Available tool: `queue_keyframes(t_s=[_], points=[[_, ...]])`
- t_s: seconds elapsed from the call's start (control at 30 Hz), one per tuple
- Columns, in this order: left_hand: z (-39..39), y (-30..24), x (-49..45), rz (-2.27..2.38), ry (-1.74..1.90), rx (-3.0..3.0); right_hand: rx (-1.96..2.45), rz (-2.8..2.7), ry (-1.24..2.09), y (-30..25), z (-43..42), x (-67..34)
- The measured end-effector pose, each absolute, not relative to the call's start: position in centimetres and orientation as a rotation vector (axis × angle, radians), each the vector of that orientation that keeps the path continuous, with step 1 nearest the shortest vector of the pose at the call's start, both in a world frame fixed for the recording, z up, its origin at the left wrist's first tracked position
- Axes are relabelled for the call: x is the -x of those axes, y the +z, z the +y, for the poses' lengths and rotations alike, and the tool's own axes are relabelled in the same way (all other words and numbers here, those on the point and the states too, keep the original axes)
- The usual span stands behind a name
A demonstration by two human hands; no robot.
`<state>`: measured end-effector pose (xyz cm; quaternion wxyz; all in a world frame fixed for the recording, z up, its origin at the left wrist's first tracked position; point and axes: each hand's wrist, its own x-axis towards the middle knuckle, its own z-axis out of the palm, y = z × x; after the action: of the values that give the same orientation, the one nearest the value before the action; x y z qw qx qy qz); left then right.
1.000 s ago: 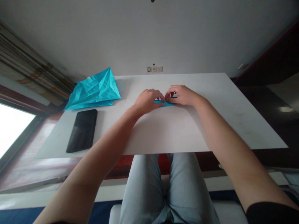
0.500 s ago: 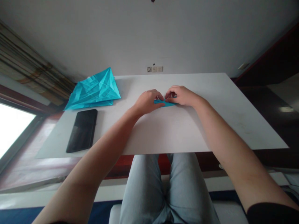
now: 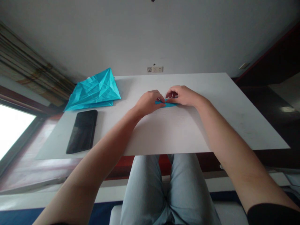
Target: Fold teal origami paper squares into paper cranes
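Observation:
A small folded piece of blue paper (image 3: pixel 169 105) lies low over the white table, partly hidden by my fingers. My left hand (image 3: pixel 150 101) grips its left part, thumb along the near edge and fingertips curled on top. On the other side, my right hand (image 3: pixel 181 95) pinches its right part, with the thumb laid along it and the fingers bent above. The fingertips of both hands are close together near the paper's middle. Larger creased blue paper sheets (image 3: pixel 95 89) lie apart from my hands at the table's back left.
A black tablet or large phone (image 3: pixel 82 132) lies at the left of the white table (image 3: pixel 168 134). Wall sockets (image 3: pixel 155 69) sit just above the far table edge. A curtain (image 3: pixel 28 62) and a bright window are at the left; my legs are below the near edge.
Both hands keep almost the same place on the small blue paper. The right thumb and fingers have shifted very slightly; the other things have stayed put.

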<state>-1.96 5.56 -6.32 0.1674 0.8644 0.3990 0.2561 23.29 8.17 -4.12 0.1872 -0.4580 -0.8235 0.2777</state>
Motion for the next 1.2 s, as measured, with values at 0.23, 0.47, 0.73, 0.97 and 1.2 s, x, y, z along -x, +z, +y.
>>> queue_keyframes(t_s=[0.23, 0.47, 0.73, 0.97, 1.2], points=[[5.8, -6.8, 2.0, 1.109, 0.804, -2.433, 1.334, -2.293, 0.853, -4.0, 8.2, -23.5], [5.7, -6.7, 2.0, 1.096, 0.814, -2.369, 1.301, -2.332, 0.824, -3.5, 8.0, -23.6], [5.5, -6.9, 1.8, 1.123, 0.751, -2.284, 1.205, -2.399, 0.79, -3.7, 8.2, -23.8], [5.3, -7.1, 1.3, 1.153, 0.747, -2.166, 1.065, -2.424, 0.68, -4.6, 8.7, -23.8], [5.2, -7.0, 1.1, 1.12, 0.817, -2.343, 1.167, -2.369, 0.941, -3.7, 7.8, -23.3]])
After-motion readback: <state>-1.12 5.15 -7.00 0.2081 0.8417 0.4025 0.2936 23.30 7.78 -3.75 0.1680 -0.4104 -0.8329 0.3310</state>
